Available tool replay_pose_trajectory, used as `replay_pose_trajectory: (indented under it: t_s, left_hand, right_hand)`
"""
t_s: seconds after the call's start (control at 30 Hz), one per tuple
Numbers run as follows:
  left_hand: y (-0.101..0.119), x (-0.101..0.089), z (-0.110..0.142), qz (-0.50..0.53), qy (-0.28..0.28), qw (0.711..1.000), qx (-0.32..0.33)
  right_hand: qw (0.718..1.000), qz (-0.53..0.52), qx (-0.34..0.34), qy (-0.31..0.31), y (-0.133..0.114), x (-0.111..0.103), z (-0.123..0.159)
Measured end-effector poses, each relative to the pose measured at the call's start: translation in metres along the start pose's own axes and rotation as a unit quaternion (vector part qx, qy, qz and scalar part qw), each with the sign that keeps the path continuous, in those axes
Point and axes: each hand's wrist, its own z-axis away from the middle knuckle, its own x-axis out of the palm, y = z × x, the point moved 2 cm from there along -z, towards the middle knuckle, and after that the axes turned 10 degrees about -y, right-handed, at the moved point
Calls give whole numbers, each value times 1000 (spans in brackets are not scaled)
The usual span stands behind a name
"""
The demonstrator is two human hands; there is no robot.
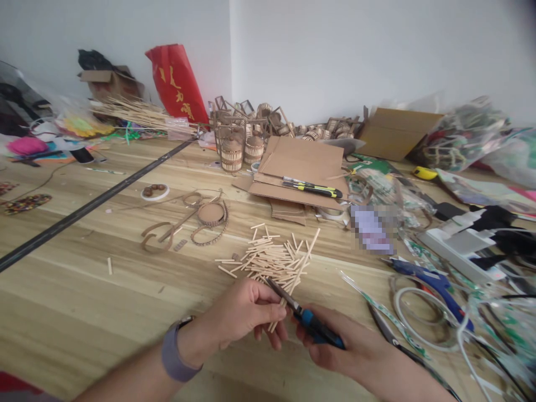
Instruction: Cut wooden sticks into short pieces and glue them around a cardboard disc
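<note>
In my right hand [330, 335] is a pair of shears [307, 321] with blue-and-black handles and dark metal jaws pointing up and left. My left hand [247, 310] pinches thin wooden sticks [308, 254] between thumb and fingers, close to the jaws. One long stick slants up and right from the fingers, and short ends stick out below them. Just beyond both hands lies a loose pile of short cut wooden sticks [268, 254] on the wooden table [104, 329]. Whether the jaws touch a stick is hard to make out.
Behind the pile lie a round wooden base [210, 213], cardboard sheets [301, 159] and a yellow-black utility knife [314, 188]. Small slatted lanterns [231, 153] stand farther back. On the right are a blue glue gun [431, 285], a power strip [460, 254] and cables. A dark bar [100, 198] crosses the left.
</note>
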Motion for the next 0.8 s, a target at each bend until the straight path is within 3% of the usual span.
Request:
replay_pose_trajectory:
  t_s: [0.27,0.8]
  left_hand:
    - [-3,-1,-2,-3,-13,1000,5]
    - [2,2,-1,-7,-6,1000,-1]
  right_hand:
    - [999,23,11,-26,-4,-2,0]
    - [997,65,19,35,-5,6,-5]
